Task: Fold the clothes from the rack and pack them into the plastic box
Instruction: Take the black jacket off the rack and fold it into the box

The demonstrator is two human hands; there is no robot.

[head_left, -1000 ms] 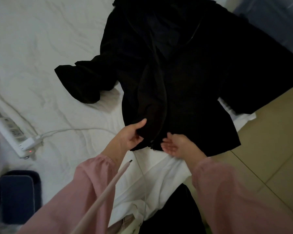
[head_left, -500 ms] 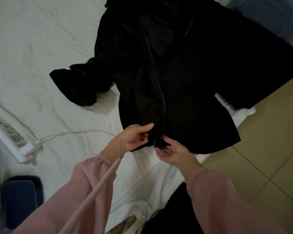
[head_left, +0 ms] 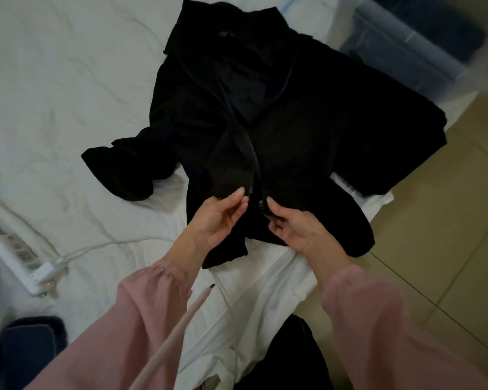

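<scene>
White bedsheet (head_left: pixel 68 80) carries a black jacket (head_left: pixel 307 142) spread unfolded, left hand (head_left: pixel 217 220) and right hand (head_left: pixel 299 229) each pinching a zipper edge near its hem, the plastic box (head_left: pixel 406 52) waiting beyond, folding apparently barely begun.

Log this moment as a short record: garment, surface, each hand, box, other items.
garment: black jacket, spread flat, front open, zipper unjoined
surface: white sheet on a bed
left hand: pinching the jacket's left front edge near the hem
right hand: pinching the right front edge at the zipper base
box: clear plastic box at upper right, beyond the jacket
other items: white power strip with a plugged cable, on the sheet at left
</scene>
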